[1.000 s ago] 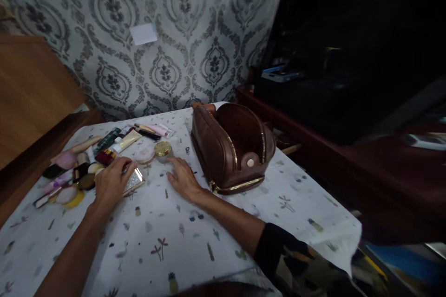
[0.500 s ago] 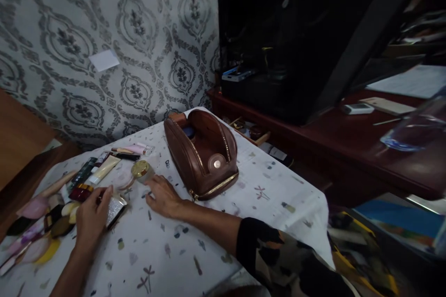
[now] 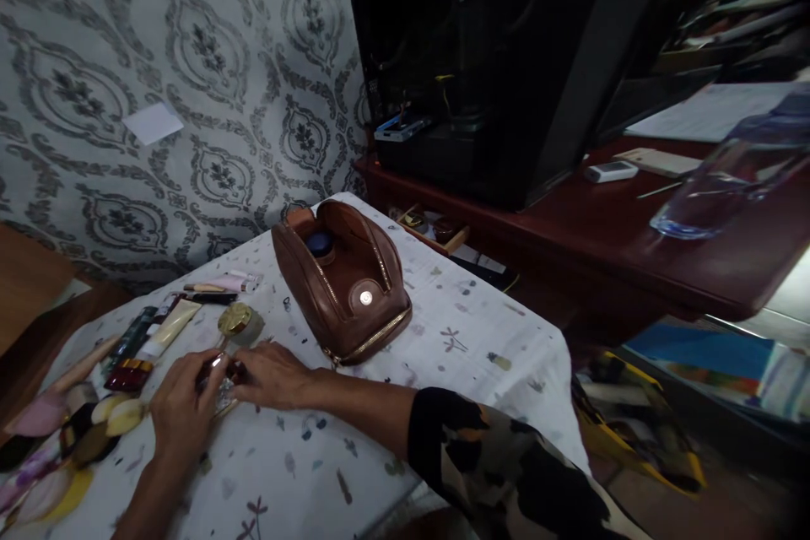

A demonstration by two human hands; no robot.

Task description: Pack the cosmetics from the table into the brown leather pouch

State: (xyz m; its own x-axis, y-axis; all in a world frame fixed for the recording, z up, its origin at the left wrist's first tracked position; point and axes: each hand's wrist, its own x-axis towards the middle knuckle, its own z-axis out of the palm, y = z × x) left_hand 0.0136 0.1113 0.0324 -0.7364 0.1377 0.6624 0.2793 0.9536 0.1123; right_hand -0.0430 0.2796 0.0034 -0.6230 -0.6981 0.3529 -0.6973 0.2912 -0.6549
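My left hand (image 3: 188, 405) and my right hand (image 3: 269, 375) meet over the patterned cloth, their fingers closed around a small shiny item (image 3: 218, 361) mostly hidden by them. A glittery, silvery thing (image 3: 224, 395) shows just below the fingers. Behind my hands stands a jar with a gold lid (image 3: 234, 320). An unzipped brown leather bag (image 3: 342, 287) is right of them, with a dark blue-lidded item (image 3: 320, 245) inside. On the left lie a cream tube (image 3: 170, 329), a dark green tube (image 3: 132, 337), a dark red item (image 3: 129, 375), and several sponges and brushes.
A dark red desk (image 3: 569, 228) on the right holds a large black screen (image 3: 468, 84) and a clear bottle (image 3: 709, 186). Beyond the bag is a small open drawer (image 3: 452, 241). A yellow-edged bag (image 3: 639, 418) sits low at the right.
My right hand has moved left and down from beside the gold-lidded jar to meet my left hand. Both hands now close on the small shiny item. The view has shifted slightly to the right.
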